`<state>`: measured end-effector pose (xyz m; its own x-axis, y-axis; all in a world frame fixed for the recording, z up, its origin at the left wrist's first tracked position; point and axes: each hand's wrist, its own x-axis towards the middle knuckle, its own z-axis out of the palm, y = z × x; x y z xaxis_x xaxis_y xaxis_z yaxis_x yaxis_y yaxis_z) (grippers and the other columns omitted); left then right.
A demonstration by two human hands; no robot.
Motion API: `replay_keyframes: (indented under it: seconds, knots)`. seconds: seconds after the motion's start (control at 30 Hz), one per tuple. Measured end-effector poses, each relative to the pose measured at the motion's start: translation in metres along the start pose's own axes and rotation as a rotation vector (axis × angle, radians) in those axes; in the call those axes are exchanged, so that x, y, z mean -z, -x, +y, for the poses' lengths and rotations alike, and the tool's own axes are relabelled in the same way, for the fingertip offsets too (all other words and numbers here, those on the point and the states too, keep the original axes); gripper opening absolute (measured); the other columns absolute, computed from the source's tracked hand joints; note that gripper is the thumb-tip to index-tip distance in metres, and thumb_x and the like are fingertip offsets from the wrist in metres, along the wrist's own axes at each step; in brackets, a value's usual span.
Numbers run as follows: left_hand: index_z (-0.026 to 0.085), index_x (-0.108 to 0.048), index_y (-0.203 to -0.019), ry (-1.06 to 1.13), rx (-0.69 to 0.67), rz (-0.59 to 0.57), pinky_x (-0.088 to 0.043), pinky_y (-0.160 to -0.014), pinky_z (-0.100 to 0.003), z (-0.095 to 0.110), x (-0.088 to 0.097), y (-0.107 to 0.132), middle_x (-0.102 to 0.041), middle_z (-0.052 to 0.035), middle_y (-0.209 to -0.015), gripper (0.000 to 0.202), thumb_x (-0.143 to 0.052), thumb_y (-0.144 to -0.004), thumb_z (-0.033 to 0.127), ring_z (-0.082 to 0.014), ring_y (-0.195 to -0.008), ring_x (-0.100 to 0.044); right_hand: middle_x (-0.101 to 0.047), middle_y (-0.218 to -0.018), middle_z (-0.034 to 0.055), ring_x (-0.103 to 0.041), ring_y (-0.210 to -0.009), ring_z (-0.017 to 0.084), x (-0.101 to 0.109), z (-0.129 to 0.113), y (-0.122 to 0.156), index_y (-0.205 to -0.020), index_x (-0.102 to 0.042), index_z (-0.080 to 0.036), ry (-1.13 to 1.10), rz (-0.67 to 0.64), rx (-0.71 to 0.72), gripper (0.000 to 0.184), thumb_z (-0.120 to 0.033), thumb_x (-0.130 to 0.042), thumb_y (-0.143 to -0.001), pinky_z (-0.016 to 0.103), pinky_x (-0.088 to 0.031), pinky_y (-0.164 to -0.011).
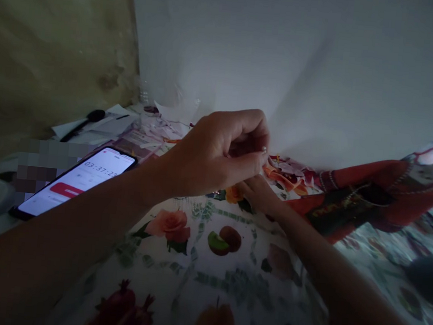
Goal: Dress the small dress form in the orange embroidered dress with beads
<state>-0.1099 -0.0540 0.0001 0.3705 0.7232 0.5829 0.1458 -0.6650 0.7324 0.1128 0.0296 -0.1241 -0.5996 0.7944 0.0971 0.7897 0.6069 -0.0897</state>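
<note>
My left hand (223, 150) reaches across the middle of the head view, its thumb and forefinger closed in a pinch. A tiny pale, shiny bead (264, 150) shows at those fingertips. Just below and behind it, my right hand (261, 191) comes in low over the table. The left hand covers most of the right hand's fingers, so its grip does not show. Both hands are close together above a white tablecloth (199, 263) printed with fruit and flowers.
To the left lies a phone (100, 172) with a lit timer screen. Behind it are papers (118, 122) and a dark spoon-shaped thing (95, 115). A red and dark green cloth-like item (366, 195) rests at the right. A pale wall panel (250, 48) stands behind.
</note>
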Motion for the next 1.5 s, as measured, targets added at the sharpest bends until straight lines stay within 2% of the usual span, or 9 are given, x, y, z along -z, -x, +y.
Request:
replay_keyframes:
  seconds: [0.13,0.33,0.6,0.77,0.97,1.07,1.17,1.33,1.5]
  knots:
    - [0.019,-0.061,-0.081,0.039,-0.038,-0.003,-0.054,-0.063,-0.026,0.000,0.001,-0.001,-0.068,-0.0027,-0.081,0.011,-0.059,-0.086,0.009,-0.0151,-0.073,-0.067,-0.070,-0.114,0.0115,-0.065,-0.102,0.026,0.007,0.010,-0.016,-0.123,-0.066,-0.018,-0.098,0.067,-0.018,0.047,-0.034,-0.025,-0.104,0.041,-0.052,-0.089]
    - [0.019,-0.059,-0.077,0.025,-0.025,0.021,-0.059,-0.068,-0.028,0.003,0.002,-0.003,-0.067,-0.0012,-0.079,0.012,-0.062,-0.086,0.012,-0.0176,-0.078,-0.070,-0.071,-0.097,0.0110,-0.065,-0.101,0.029,-0.003,0.006,-0.050,-0.115,-0.067,-0.020,-0.128,0.128,-0.024,0.037,-0.034,-0.036,-0.102,0.039,-0.051,-0.084]
    - [0.018,-0.058,-0.082,-0.011,-0.075,0.009,-0.060,-0.068,-0.025,0.001,0.004,-0.001,-0.067,-0.0013,-0.081,0.012,-0.056,-0.089,0.009,-0.0158,-0.078,-0.070,-0.067,-0.105,0.0116,-0.060,-0.111,0.031,-0.011,-0.006,-0.070,-0.115,-0.066,-0.021,-0.116,0.173,-0.022,0.026,-0.031,-0.057,-0.093,0.037,-0.052,-0.085]
    - [0.019,-0.058,-0.082,-0.022,-0.084,0.008,-0.060,-0.067,-0.025,0.002,0.004,-0.001,-0.067,-0.0014,-0.080,0.011,-0.057,-0.089,0.010,-0.0161,-0.080,-0.070,-0.066,-0.109,0.0099,-0.063,-0.106,0.026,-0.010,-0.007,-0.069,-0.113,-0.068,-0.021,-0.115,0.142,-0.011,0.022,-0.034,-0.059,-0.097,0.036,-0.054,-0.086]
    - [0.018,-0.059,-0.082,-0.039,-0.071,0.007,-0.059,-0.066,-0.026,0.001,0.002,-0.001,-0.069,-0.0023,-0.082,0.012,-0.056,-0.089,0.009,-0.0167,-0.078,-0.071,-0.064,-0.124,0.0089,-0.065,-0.103,0.020,-0.009,-0.011,-0.069,-0.124,-0.062,-0.018,-0.118,0.107,-0.025,0.032,-0.038,-0.061,-0.099,0.041,-0.057,-0.088]
    - [0.018,-0.059,-0.082,-0.052,-0.067,0.008,-0.058,-0.066,-0.025,0.002,0.003,-0.002,-0.068,-0.0020,-0.081,0.011,-0.057,-0.088,0.009,-0.0158,-0.077,-0.070,-0.068,-0.112,0.0097,-0.065,-0.100,0.021,-0.002,-0.007,-0.066,-0.114,-0.067,-0.017,-0.115,0.122,-0.033,0.023,-0.032,-0.056,-0.101,0.039,-0.055,-0.088]
    - [0.018,-0.058,-0.081,-0.056,-0.064,0.018,-0.057,-0.065,-0.024,0.002,0.004,-0.002,-0.067,-0.0006,-0.079,0.012,-0.058,-0.088,0.009,-0.0153,-0.075,-0.070,-0.069,-0.101,0.0119,-0.064,-0.102,0.026,0.007,0.004,-0.054,-0.107,-0.071,-0.016,-0.111,0.150,-0.037,0.029,-0.022,-0.044,-0.102,0.039,-0.052,-0.090]
    - [0.019,-0.058,-0.081,-0.054,-0.059,0.010,-0.055,-0.064,-0.023,0.001,0.002,-0.001,-0.066,0.0012,-0.078,0.012,-0.058,-0.088,0.009,-0.0138,-0.073,-0.068,-0.062,-0.132,0.0139,-0.054,-0.125,0.028,0.004,0.018,-0.021,-0.130,-0.062,-0.020,-0.049,0.106,0.070,0.037,-0.021,-0.040,-0.099,0.048,-0.042,-0.108]
    - [0.019,-0.060,-0.083,-0.084,-0.062,-0.008,-0.053,-0.062,-0.023,0.000,0.001,-0.001,-0.066,-0.0003,-0.080,0.009,-0.059,-0.088,0.011,-0.0132,-0.072,-0.066,-0.057,-0.139,0.0159,-0.047,-0.133,0.029,-0.010,0.017,-0.009,-0.135,-0.055,-0.018,0.016,0.028,0.073,0.039,-0.030,-0.037,-0.103,0.050,-0.038,-0.110]
